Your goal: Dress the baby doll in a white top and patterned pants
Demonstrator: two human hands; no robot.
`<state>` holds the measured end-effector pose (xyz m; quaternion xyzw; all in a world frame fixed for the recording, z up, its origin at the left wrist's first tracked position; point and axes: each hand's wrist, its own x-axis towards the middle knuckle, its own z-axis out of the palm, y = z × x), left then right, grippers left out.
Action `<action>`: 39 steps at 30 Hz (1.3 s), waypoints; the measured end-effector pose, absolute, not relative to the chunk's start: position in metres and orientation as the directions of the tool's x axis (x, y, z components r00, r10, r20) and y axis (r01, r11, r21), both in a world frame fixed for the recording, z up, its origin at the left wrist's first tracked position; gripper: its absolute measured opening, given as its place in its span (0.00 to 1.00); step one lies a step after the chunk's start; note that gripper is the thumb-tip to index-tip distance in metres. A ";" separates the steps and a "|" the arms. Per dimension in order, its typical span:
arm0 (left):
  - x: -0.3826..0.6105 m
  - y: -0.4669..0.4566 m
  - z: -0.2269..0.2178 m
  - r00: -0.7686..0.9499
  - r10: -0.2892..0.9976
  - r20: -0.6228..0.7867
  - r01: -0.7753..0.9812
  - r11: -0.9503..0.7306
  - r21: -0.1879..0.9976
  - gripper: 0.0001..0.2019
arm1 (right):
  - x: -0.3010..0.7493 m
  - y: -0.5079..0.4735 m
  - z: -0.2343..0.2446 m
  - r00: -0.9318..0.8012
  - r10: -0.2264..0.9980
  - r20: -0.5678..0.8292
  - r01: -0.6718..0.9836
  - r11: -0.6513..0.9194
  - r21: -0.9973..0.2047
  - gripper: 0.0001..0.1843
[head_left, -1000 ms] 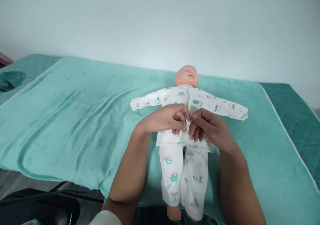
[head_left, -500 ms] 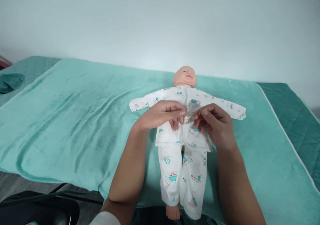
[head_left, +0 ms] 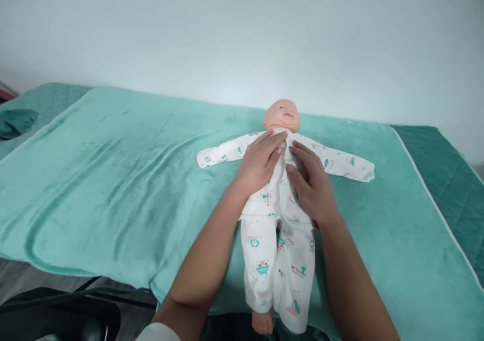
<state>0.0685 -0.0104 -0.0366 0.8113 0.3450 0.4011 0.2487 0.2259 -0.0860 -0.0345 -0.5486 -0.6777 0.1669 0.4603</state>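
A baby doll lies on its back with its arms spread, dressed in a white printed long-sleeved top and matching trousers. My left hand rests flat on the chest, fingers stretched toward the collar. On the other side of the front opening, my right hand lies on the top with its fingers extended and thumb apart. A pale button shows between my hands, on the front edge. One bare foot sticks out of a trouser leg; the other foot is not visible.
A wrinkled light green blanket covers the bed, over a darker green quilted cover seen at the right. A pale wall stands behind. At the lower left is a black chair-like object on the floor.
Both hands have moved from the button at mid-front up onto the chest. Their bent, pinching fingers have straightened and now lie flat on the top.
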 end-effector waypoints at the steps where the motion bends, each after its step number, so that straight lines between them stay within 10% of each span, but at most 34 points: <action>1: 0.069 -0.009 -0.037 0.450 0.760 0.469 0.385 -0.639 0.666 0.22 | 0.226 -0.086 -0.035 0.013 0.900 0.436 0.601 0.342 -0.723 0.22; 24: 0.066 0.005 -0.051 0.434 0.763 0.479 0.397 -0.640 0.658 0.21 | 0.261 -0.031 -0.057 0.004 0.911 0.413 0.593 0.330 -0.734 0.27; 39: -0.020 -0.027 -0.092 -0.050 0.969 0.243 0.938 -0.039 0.346 0.32 | 0.375 -0.098 -0.101 0.278 0.916 0.290 0.940 -0.197 -0.278 0.32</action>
